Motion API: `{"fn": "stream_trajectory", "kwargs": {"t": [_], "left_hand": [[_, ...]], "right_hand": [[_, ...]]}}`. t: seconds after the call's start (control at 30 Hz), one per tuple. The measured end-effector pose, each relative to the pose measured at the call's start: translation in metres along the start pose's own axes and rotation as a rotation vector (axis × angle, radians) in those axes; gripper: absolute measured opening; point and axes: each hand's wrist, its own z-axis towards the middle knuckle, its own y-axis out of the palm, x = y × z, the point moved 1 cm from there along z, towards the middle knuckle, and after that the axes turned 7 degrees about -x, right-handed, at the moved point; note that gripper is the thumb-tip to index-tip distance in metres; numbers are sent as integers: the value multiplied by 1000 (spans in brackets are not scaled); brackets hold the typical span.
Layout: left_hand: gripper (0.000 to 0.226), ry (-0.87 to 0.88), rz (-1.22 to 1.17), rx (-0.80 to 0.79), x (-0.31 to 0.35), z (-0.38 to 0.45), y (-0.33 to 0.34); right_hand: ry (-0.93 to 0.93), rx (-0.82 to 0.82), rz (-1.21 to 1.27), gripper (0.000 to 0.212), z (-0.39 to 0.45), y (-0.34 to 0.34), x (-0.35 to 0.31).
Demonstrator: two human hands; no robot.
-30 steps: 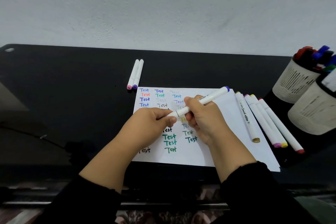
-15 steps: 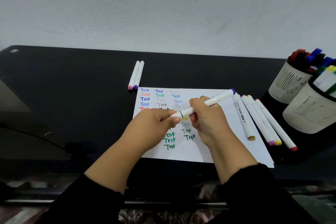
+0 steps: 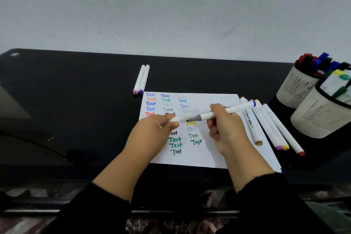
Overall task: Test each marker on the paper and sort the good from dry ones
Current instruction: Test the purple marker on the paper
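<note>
A white sheet of paper (image 3: 224,150) lies on the black table, covered with rows of the word "Test" in several colours. My right hand (image 3: 226,127) grips a white marker (image 3: 233,109) with a blue rear end; its grey front and dark tip are bare and point left, just above the paper. My left hand (image 3: 153,135) pinches the marker's white cap (image 3: 174,119), a short gap away from the tip. Several white markers (image 3: 273,127) lie on the paper's right edge. Two more markers (image 3: 141,80), pink and purple ended, lie beyond the paper's top left corner.
Two pale mesh pen holders (image 3: 298,87) (image 3: 319,118) with several markers stand at the table's right end. A dark cable (image 3: 38,144) runs along the table's left front. A grey wall rises behind the table.
My left hand has pulled the cap off the marker; cap and marker, joined before, are now apart with the tip bare. The view has tilted down slightly.
</note>
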Motion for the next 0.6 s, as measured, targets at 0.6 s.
{"fn": "stream_trajectory", "kwargs": {"t": [0.6], "left_hand": [[31,58,-162,-9,-14,-1,1]], "right_hand": [[-296,-65,-503,44,-9,-23,23]]}}
